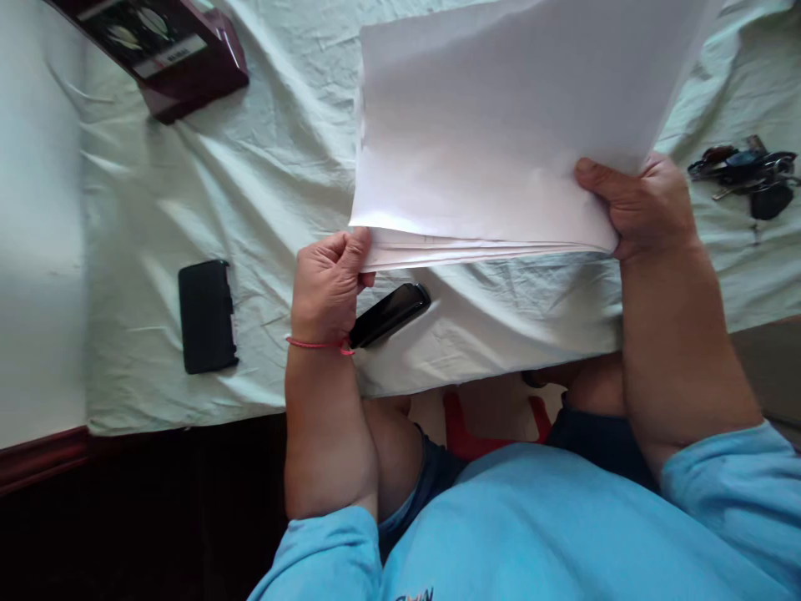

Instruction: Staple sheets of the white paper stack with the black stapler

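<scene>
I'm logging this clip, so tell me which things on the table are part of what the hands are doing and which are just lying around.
In use:
- stack of white paper, held at its near corners
- left hand
- right hand

Lying about:
- black phone, just beside the left hand
- black case
- bunch of keys
- dark red box
- pale tablecloth

Both forearms reach forward from rolled light-blue sleeves, bare to above the elbow. The left hand is curled, knuckles up, fingers pinched closed, with a thin red band around the wrist. The right hand sits further forward and out to the side, thumb pressed flat on top, other fingers tucked underneath.
</scene>
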`<state>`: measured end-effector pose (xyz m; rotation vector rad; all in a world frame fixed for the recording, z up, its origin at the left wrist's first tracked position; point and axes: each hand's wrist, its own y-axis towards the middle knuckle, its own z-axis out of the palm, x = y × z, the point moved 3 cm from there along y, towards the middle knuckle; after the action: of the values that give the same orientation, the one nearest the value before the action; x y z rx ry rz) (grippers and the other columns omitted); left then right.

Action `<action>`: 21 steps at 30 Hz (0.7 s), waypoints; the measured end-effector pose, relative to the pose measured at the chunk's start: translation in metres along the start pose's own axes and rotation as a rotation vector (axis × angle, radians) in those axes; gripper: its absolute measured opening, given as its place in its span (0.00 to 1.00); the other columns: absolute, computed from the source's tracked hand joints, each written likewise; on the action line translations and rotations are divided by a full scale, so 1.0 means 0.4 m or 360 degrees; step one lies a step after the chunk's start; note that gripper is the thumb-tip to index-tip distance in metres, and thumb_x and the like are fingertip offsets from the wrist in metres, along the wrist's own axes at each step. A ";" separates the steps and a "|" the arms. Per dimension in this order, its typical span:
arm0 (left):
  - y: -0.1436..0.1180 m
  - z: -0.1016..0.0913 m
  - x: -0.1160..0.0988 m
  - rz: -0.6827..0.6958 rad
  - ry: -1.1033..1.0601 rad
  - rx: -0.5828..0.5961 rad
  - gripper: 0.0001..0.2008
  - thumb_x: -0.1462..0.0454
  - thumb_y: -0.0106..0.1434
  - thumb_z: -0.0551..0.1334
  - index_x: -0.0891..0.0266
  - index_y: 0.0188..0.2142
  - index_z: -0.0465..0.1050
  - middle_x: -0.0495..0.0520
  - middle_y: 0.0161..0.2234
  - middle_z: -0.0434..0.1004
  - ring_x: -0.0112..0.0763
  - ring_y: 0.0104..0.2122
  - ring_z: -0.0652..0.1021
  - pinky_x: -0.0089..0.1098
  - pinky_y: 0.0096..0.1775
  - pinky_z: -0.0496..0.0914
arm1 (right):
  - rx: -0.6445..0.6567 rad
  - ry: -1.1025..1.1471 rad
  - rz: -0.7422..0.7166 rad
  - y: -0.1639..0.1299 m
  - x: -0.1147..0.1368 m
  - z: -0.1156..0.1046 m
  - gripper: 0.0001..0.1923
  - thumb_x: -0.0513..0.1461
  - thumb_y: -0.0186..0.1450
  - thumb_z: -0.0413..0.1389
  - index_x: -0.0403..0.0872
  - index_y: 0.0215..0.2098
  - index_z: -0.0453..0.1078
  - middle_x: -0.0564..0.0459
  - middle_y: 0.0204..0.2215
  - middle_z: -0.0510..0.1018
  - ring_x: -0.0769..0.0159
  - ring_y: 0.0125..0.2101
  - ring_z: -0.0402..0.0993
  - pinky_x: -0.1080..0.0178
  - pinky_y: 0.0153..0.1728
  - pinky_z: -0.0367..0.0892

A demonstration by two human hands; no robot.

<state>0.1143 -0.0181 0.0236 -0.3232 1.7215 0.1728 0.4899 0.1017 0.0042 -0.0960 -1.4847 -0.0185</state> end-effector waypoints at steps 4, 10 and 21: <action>0.005 0.005 0.001 -0.0044 -0.0221 -0.0024 0.25 0.48 0.62 0.86 0.58 0.28 0.77 0.44 0.22 0.71 0.20 0.20 0.67 0.25 0.21 0.60 | 0.0001 0.0078 -0.0014 0.002 -0.001 0.002 0.36 0.53 0.40 0.89 0.49 0.41 0.86 0.57 0.42 0.92 0.57 0.43 0.91 0.43 0.61 0.89; 0.003 -0.005 0.011 -0.0101 -0.0176 -0.0068 0.28 0.50 0.65 0.85 0.58 0.24 0.71 0.43 0.20 0.65 0.19 0.18 0.63 0.25 0.19 0.58 | 0.0047 0.0072 -0.0047 0.012 -0.012 -0.005 0.37 0.54 0.40 0.89 0.49 0.43 0.87 0.57 0.44 0.92 0.58 0.47 0.91 0.44 0.65 0.86; 0.019 -0.005 0.030 0.0074 -0.0263 -0.0172 0.30 0.42 0.50 0.89 0.56 0.30 0.78 0.43 0.25 0.69 0.21 0.23 0.64 0.27 0.22 0.58 | 0.0215 -0.0076 -0.0128 0.014 -0.020 -0.012 0.43 0.62 0.47 0.85 0.45 0.51 0.86 0.52 0.51 0.91 0.47 0.59 0.89 0.33 0.69 0.80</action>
<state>0.1081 -0.0129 0.0117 -0.3388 1.5599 0.3189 0.4941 0.1065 -0.0045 0.0734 -1.5328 0.0191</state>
